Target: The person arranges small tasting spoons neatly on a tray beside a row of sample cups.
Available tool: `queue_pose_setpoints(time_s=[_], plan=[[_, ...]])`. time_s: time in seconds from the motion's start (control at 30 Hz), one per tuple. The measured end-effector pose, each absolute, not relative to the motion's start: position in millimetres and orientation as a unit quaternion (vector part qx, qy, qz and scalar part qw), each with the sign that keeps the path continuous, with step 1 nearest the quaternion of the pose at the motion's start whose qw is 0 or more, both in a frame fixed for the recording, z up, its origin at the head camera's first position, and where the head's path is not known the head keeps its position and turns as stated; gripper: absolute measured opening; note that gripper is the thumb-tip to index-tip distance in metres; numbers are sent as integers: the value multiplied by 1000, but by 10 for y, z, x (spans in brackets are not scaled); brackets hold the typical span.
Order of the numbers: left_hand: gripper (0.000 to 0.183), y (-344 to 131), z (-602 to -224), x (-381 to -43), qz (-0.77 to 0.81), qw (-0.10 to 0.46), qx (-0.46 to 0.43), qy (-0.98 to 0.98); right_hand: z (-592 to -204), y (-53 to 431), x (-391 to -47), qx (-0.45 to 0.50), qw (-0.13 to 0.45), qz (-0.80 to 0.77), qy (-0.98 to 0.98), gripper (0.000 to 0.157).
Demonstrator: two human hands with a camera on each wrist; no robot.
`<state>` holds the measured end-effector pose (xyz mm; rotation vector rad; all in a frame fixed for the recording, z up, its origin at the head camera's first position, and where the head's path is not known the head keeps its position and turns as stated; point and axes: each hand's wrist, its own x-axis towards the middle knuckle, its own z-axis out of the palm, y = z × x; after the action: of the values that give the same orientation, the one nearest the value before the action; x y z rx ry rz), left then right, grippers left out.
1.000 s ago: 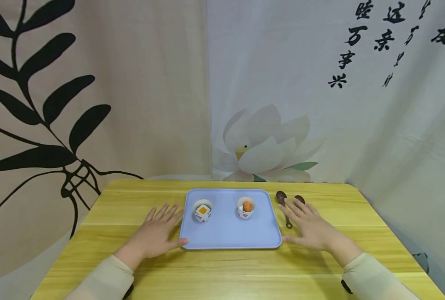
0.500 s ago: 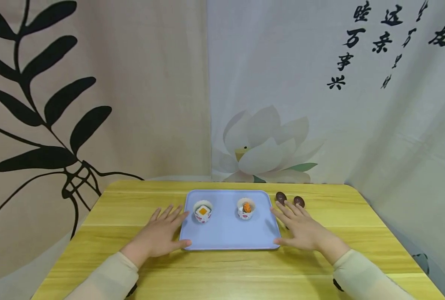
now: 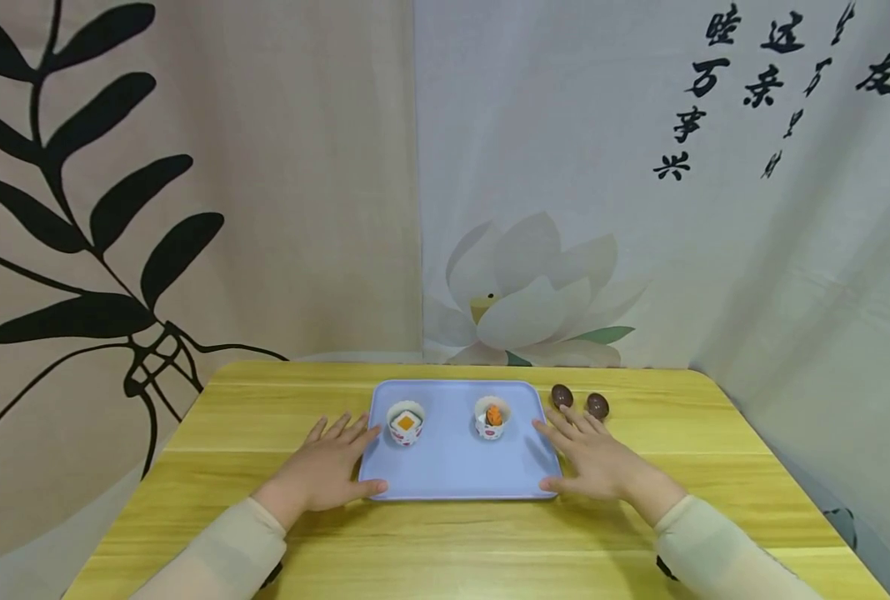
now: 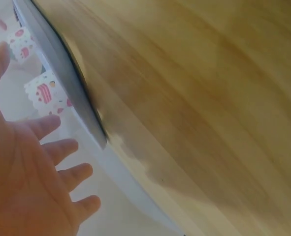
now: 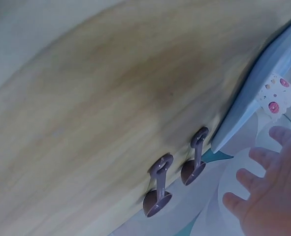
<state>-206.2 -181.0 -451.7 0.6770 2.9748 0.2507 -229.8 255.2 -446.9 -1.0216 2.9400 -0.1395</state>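
Observation:
My left hand (image 3: pixel 321 471) is spread palm down over the left end of a pale blue tray (image 3: pixel 445 471), its thumb overlapping the front left corner. Straight fingers of my right hand (image 3: pixel 598 462) reach over the tray's right edge, the thumb by the front right corner. Two small printed paper cups stand on the tray. The left cup (image 3: pixel 405 433) holds a white piece with an orange-yellow square on top. An orange piece shows in the right cup (image 3: pixel 489 428). The left wrist view shows the open palm (image 4: pixel 27 182) with nothing in it.
Two brown spoons lie right of the tray: the nearer spoon (image 5: pixel 197 162) beside its edge, the other spoon (image 5: pixel 158 191) farther right. My right hand hides their handles in the head view. The wooden table (image 3: pixel 445 550) ends at a printed curtain (image 3: pixel 325 208) behind.
Both hands have moved inward, the right one leftward from beside the tray to over its right edge, the left one slightly rightward. The tray, cups and spoons keep their places.

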Motion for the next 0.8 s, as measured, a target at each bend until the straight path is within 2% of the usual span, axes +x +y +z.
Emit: queue_pose_setpoints(time_s=[0.8], plan=[[98, -1790, -4514, -2062, 70, 82, 211, 972, -4572, 2487, -2333, -319, 52, -32, 946, 96]])
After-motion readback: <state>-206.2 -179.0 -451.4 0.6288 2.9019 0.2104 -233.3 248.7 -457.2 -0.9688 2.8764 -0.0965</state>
